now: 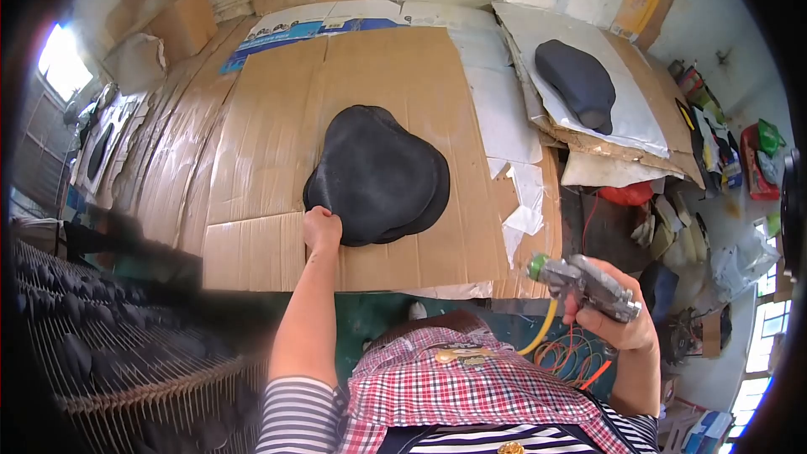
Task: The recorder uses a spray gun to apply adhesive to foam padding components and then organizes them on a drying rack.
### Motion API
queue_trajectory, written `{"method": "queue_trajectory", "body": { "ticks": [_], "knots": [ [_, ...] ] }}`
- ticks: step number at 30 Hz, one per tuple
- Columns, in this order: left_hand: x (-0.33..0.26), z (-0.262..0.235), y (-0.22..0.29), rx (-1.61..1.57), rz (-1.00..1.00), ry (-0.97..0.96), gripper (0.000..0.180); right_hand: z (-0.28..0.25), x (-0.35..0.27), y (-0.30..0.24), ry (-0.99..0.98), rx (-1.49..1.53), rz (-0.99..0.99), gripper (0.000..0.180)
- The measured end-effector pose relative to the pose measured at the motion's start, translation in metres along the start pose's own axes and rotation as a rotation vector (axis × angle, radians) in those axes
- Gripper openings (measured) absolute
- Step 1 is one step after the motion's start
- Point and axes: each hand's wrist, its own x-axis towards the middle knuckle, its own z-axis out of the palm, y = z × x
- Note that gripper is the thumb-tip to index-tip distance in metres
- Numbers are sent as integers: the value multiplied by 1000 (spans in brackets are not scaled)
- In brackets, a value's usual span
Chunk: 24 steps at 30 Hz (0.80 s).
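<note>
Black pads: a small stack of dark, rounded, lobed pieces, edges slightly offset so that at least two layers show, lying flat on a brown cardboard sheet, left of its near-right corner. Left hand: narrow, fingers closed on the near-left edge of the stack, forearm coming in from the near side. Right hand: wrapped round a grey spray gun with a green end piece, held off the near-right edge of the cardboard; a yellow hose hangs beneath it. Trigger pressure: cannot be told. Handling notes, by judgement: best to grip the pads by the rim only, with light fingers, so the broad upper faces stay unmarked; separate one layer at a time, since offset edges offer a purchase but soft-looking sheets may cling; the gun is better pointed away from the left hand, trigger free until the surface lies flat, and the hose clear of the cardboard edge and of the torn white paper. Position relative to hands: the stack extends right and far from the left fingers, touching them; from the right hand it lies left and far, well apart, with bare cardboard and the torn paper between.
</note>
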Motion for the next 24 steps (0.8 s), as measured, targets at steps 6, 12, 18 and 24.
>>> {"method": "queue_trajectory", "body": {
  "ticks": [6,12,18,24],
  "knots": [
    [15,6,-4,-940,-361,-175,7,-6,5,-2,152,-16,-36,61],
    [34,26,-29,-1330,-542,-244,43,-14,-10,3,-14,-12,35,61],
    [24,23,-19,-1280,-563,-199,60,-21,-6,4,-110,-45,-30,60],
    [29,1,0,-1296,-353,-477,54,-24,4,18,134,-13,-47,59]
  ]
}}
